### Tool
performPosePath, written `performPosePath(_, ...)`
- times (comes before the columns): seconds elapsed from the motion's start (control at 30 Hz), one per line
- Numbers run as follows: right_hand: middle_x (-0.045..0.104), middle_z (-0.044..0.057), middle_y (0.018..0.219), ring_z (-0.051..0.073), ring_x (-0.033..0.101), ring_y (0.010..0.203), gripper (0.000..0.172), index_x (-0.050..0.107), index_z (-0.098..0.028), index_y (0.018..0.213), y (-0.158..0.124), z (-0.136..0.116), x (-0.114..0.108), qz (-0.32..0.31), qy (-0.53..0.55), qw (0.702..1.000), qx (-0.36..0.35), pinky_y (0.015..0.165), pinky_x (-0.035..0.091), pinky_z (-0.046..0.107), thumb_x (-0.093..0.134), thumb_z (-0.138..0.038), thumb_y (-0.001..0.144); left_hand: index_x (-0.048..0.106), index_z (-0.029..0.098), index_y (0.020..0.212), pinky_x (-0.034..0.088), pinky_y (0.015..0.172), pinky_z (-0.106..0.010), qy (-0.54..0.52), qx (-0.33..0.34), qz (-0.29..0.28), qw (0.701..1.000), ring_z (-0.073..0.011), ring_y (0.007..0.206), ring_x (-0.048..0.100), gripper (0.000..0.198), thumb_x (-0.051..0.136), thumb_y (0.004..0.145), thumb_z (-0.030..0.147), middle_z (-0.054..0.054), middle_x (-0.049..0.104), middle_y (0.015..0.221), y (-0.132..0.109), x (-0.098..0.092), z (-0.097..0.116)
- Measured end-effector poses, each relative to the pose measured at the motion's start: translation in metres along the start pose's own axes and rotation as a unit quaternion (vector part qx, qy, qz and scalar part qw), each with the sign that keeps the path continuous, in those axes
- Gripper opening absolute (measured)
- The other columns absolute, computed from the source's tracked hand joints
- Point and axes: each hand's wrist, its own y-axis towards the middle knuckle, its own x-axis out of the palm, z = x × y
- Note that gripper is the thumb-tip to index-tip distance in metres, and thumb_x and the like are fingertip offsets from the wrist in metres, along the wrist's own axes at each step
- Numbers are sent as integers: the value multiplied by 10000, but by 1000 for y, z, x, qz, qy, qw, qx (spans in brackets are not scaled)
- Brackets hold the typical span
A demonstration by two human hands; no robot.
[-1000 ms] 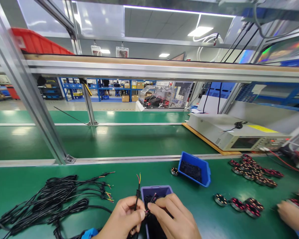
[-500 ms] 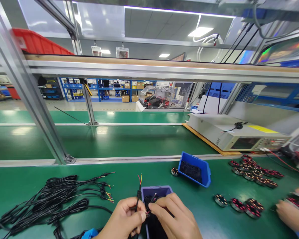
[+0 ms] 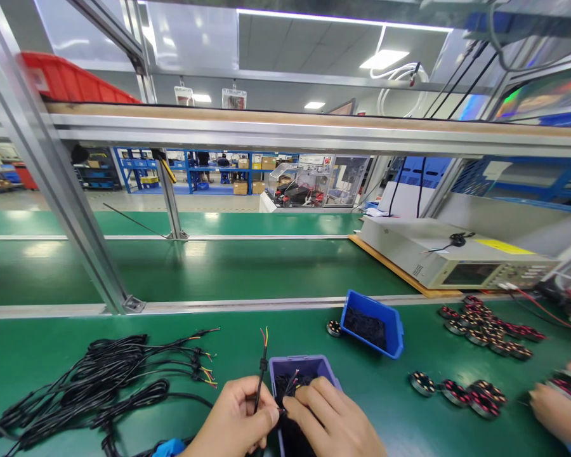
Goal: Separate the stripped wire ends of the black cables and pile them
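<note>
Far left of the grip: a loose bundle of black cables (image 3: 99,381) is laid on the green bench mat (image 3: 52,343), its stripped coloured ends fanned toward the grip.

Left hand (image 3: 235,422): a single black cable (image 3: 261,371) is pinched between thumb and fingers. Its long axis is near vertical in frame, slightly tilted. The stripped end (image 3: 265,332), with red and yellow cores, is pointed up and away from the person, above the grip. The lower run is hidden by the hand.

Right hand (image 3: 333,422): the fingertips are pressed together on a thin lead (image 3: 285,411) right at the left thumb, where the hands touch. Which lead it is cannot be resolved.

Directly behind the grip: a purple bin (image 3: 297,360) with dark wire pieces inside, partly covered by the right hand.

Beyond and right of the grip: one small motor (image 3: 334,327) is set just beside a blue bin (image 3: 396,333) with black contents.

Further right: a row of small motors (image 3: 457,390) is laid on the mat. A cluster of motors (image 3: 490,330) is seen behind it, and a beige test instrument (image 3: 457,257) beyond that.

Far right edge: a co-worker's hand (image 3: 554,412) is seen at another motor, well apart from the grip.
</note>
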Motion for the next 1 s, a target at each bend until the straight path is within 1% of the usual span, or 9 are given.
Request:
performPosePath(0.1, 636, 45, 673, 173, 544, 605, 456, 662, -164, 836, -2, 0, 3, -2, 21, 1000, 9, 555, 441, 278, 280, -174, 1084, 587, 171, 689, 296, 413, -198, 36, -13, -7, 999, -93, 424, 436, 584, 745, 604, 726, 58, 487, 457, -1, 1, 9)
performPosePath(0.23, 622, 40, 674, 172, 539, 618, 418, 647, -168, 829, -6, 0, 6, -9, 52, 999, 7, 562, 433, 274, 313, -173, 1080, 589, 167, 655, 288, 411, -201, 52, -22, -19, 998, -89, 417, 412, 567, 756, 587, 705, 60, 468, 444, -3, 3, 22)
performPosePath(0.37, 614, 44, 657, 174, 531, 603, 413, 659, -164, 812, -5, -2, 6, -6, 29, 1000, 10, 558, 441, 280, 336, -157, 1069, 613, 158, 645, 286, 415, -198, 43, -28, -25, 998, -90, 426, 420, 496, 792, 593, 618, 52, 486, 458, -2, 2, 18)
performPosePath(0.43, 622, 43, 661, 171, 540, 608, 388, 658, -166, 814, -4, -1, 5, -2, 55, 998, 16, 563, 457, 275, 362, -165, 1065, 623, 155, 645, 282, 416, -196, 33, -27, -22, 999, -87, 422, 416, 470, 799, 601, 589, 55, 483, 453, -1, 1, 14)
performPosePath(0.53, 665, 54, 731, 170, 587, 667, 321, 670, -165, 912, -5, 3, 3, 10, 120, 991, 66, 603, 509, 265, 386, -177, 1060, 629, 157, 643, 266, 414, -192, -7, -19, 0, 1000, -79, 409, 389, 454, 805, 594, 573, 69, 454, 432, 0, 1, 10)
performPosePath(0.67, 689, 68, 793, 182, 635, 715, 321, 708, -197, 944, -8, 11, 3, -3, 119, 980, 157, 591, 543, 263, 402, -183, 1040, 617, 163, 624, 238, 409, -191, -56, -7, 16, 998, -68, 397, 349, 403, 809, 593, 515, 76, 438, 418, 2, 1, 8)
performPosePath(0.8, 700, 48, 774, 186, 660, 705, 252, 734, -237, 957, -7, 12, 2, 32, 161, 969, 185, 590, 562, 264, 490, -211, 1013, 610, 166, 624, 240, 416, -194, -67, -7, 9, 998, -68, 393, 348, 343, 778, 634, 465, 74, 445, 419, 2, 1, 9)
performPosePath(0.9, 735, 39, 811, 180, 683, 734, 203, 720, -245, 1039, -3, 5, -1, 71, 226, 955, 177, 647, 584, 265, 562, -139, 970, 603, 168, 628, 246, 424, -196, -67, -5, 5, 998, -74, 410, 378, 323, 768, 641, 446, 68, 463, 449, 0, 2, 13)
performPosePath(1.0, 759, 49, 847, 187, 685, 746, 279, 685, -232, 1136, 1, -1, -3, 78, 230, 962, 124, 666, 596, 282, 559, -75, 943, 597, 170, 622, 252, 430, -200, -59, -9, -3, 998, -77, 419, 390, 315, 768, 633, 434, 68, 461, 460, -3, 3, 18)
